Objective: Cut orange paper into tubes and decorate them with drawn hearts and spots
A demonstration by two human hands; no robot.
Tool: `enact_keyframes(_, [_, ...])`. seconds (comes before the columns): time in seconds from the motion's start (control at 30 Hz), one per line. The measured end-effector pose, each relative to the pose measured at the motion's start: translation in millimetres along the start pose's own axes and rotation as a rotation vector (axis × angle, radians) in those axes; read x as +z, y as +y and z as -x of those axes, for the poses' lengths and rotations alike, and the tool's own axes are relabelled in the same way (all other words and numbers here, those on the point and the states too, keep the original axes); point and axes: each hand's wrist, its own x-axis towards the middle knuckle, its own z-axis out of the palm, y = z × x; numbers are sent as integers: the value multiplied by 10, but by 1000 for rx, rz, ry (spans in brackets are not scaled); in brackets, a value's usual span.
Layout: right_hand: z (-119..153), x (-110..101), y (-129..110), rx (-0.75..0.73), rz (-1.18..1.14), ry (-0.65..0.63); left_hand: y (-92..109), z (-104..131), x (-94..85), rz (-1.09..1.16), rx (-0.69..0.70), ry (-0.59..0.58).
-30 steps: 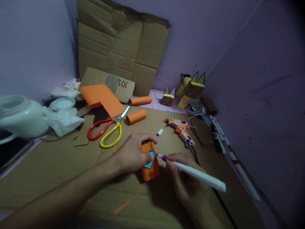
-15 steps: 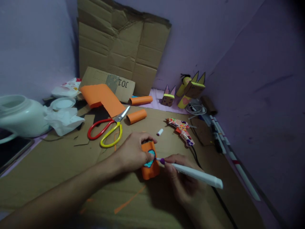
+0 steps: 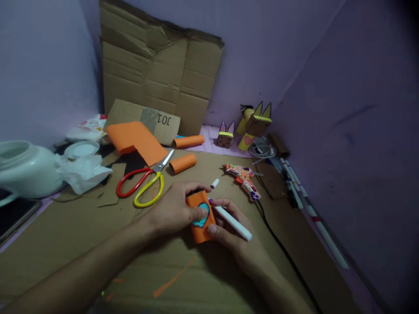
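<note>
An orange paper tube (image 3: 200,234) with a dark-outlined blue heart-like cutout (image 3: 200,217) on its face sits between my hands. My left hand (image 3: 176,207) is closed around its left side, the thumb pressing on the blue cutout. At the tube's right edge, my right hand (image 3: 235,231) grips a white marker (image 3: 234,222) with a purple tip end, and its thumb touches the tube as well. The marker's tip is partly hidden beside the tube. Just beyond lies the small white marker cap (image 3: 214,183).
Red-and-yellow scissors (image 3: 145,181) lie left, near orange paper (image 3: 137,139) and two orange rolls (image 3: 183,163). A patterned glue gun (image 3: 244,179) with a black cord lies right. Paper animal figures (image 3: 255,126) stand behind; a white jug (image 3: 29,170) is far left.
My right hand has moved left to the tube and now touches it, with the marker swung along its side. The tube has tilted slightly, and the whole view has shifted a little.
</note>
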Motion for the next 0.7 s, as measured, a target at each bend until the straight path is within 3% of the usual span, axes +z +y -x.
enact_keyframes(0.17, [-22,9,20,53,-110,92,-86,-51,-30,100,91,12])
enact_keyframes(0.37, [-70,-3,42,-24,-156,194,-171,-142,-96,154,80,121])
enact_keyframes(0.5, [-83,-3,43,-62,-166,264,-141,-110,-27,132,16,79])
enact_keyframes(0.7, [-83,27,40,-71,-141,250,-90,-61,125,216,-31,203])
